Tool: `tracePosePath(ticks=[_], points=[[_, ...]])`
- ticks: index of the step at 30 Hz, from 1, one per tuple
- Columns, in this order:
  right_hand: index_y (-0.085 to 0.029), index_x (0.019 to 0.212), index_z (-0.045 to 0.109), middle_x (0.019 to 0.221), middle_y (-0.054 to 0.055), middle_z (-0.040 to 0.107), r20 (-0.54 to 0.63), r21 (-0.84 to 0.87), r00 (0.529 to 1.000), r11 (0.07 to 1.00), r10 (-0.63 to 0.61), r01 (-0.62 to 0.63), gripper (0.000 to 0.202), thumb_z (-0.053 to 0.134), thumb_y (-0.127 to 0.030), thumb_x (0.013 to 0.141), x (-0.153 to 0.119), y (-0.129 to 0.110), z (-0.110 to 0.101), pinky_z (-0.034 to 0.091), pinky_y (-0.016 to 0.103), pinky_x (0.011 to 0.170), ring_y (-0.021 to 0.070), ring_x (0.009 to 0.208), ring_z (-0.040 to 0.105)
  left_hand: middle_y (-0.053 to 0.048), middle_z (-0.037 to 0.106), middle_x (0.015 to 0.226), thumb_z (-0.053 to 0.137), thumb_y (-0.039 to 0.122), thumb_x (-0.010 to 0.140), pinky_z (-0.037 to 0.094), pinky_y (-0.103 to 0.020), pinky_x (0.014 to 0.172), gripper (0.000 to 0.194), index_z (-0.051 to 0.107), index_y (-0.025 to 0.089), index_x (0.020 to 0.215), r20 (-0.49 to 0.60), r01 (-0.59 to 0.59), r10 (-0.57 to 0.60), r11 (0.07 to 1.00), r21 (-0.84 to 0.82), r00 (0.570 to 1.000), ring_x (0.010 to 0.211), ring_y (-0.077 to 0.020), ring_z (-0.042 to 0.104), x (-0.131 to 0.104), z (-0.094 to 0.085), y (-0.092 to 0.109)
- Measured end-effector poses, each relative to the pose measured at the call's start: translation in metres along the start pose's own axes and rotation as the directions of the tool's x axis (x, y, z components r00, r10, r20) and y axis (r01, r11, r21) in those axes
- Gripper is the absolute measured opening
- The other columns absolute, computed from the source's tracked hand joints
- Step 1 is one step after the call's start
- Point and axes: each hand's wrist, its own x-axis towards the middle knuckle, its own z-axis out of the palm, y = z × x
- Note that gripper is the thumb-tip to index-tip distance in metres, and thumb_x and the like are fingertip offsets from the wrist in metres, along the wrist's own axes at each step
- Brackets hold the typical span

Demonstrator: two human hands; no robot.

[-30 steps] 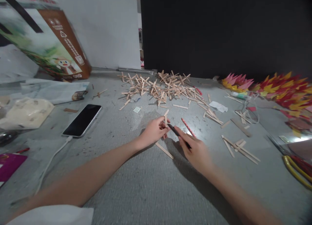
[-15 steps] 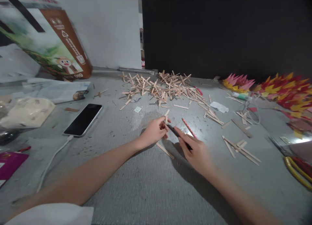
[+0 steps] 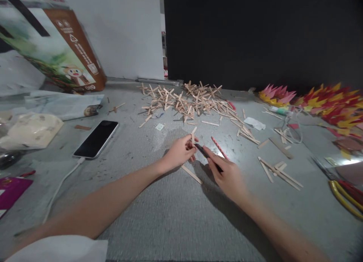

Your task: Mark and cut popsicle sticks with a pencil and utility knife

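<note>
My left hand (image 3: pixel 180 153) pinches a wooden craft stick (image 3: pixel 193 137), which stands nearly upright between thumb and fingers. In my right hand (image 3: pixel 229 175) is a slim black tool that looks like a utility knife (image 3: pixel 202 150), its tip pointing left at the lower end of that stick. Whether tip and stick touch is hidden by the fingers. One loose craft stick (image 3: pixel 193 175) lies on the table just below my left hand. Behind my right hand rests a red patterned thin rod (image 3: pixel 219 147).
A heap of crossed craft sticks (image 3: pixel 181 99) lies at the back, with loose sticks (image 3: pixel 279 173) to the right. On the left are a phone (image 3: pixel 96 139) on a cable and a printed bag (image 3: pixel 65 53). Yellow-handled scissors (image 3: pixel 342 197) and folded paper petals (image 3: pixel 331 105) sit at right.
Both hands keep almost the same pose, with the stick and the black tool still held. The whole view has shifted very slightly.
</note>
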Motion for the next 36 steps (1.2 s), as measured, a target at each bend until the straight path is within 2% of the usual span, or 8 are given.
tracePosePath(ticks=[4,8,12,20,36], points=[[-0.028,0.157,0.052,0.093,0.006,0.075,-0.001,-0.035,1.000,0.999,0.003,-0.003,0.048,0.045,-0.032,0.109,0.000,-0.001,0.000,0.050,0.026,0.070,0.0161,0.071,0.066,0.000,0.070,0.077,0.059,0.018,0.092,0.058,-0.025,0.053,0.021,0.055,0.020,0.113,0.006,-0.001,0.001,1.000,0.002,1.000,0.056,-0.0154,0.071,-0.001,0.000,0.000],[-0.028,0.157,0.052,0.095,0.006,0.075,-0.017,-0.064,1.000,0.998,-0.010,0.009,0.048,0.044,-0.031,0.109,0.000,-0.002,0.000,0.050,0.026,0.070,0.0171,0.073,0.067,-0.003,0.074,0.084,0.058,0.021,0.095,0.058,-0.025,0.054,0.020,0.053,0.020,0.114,0.022,0.001,-0.001,1.000,0.009,1.000,0.058,-0.0156,0.073,-0.002,0.000,0.003],[-0.026,0.157,0.052,0.089,0.005,0.073,-0.022,-0.062,1.000,0.998,-0.014,0.013,0.048,0.043,-0.030,0.109,0.000,-0.002,0.001,0.051,0.026,0.071,0.0170,0.071,0.067,-0.002,0.074,0.083,0.057,0.019,0.095,0.058,-0.025,0.055,0.019,0.053,0.020,0.113,0.022,-0.001,0.001,1.000,0.018,1.000,0.058,-0.0159,0.073,-0.003,0.000,0.007],[-0.025,0.156,0.053,0.099,0.009,0.076,-0.022,-0.051,1.000,0.999,-0.020,0.019,0.048,0.044,-0.031,0.109,0.000,-0.002,-0.001,0.054,0.028,0.075,0.0181,0.079,0.071,-0.004,0.075,0.083,0.056,0.022,0.097,0.058,-0.025,0.055,0.014,0.052,0.020,0.111,0.018,-0.008,0.008,1.000,0.020,1.000,0.057,-0.0160,0.073,-0.004,0.000,0.010],[-0.027,0.156,0.053,0.093,0.006,0.075,-0.014,-0.051,1.000,0.999,-0.011,0.010,0.048,0.044,-0.032,0.109,0.000,-0.002,0.000,0.052,0.025,0.070,0.0163,0.073,0.068,-0.004,0.077,0.084,0.055,0.019,0.096,0.056,-0.024,0.055,0.015,0.051,0.020,0.111,0.020,-0.013,0.013,0.999,0.045,1.000,0.057,-0.0166,0.073,-0.005,-0.001,0.010]])
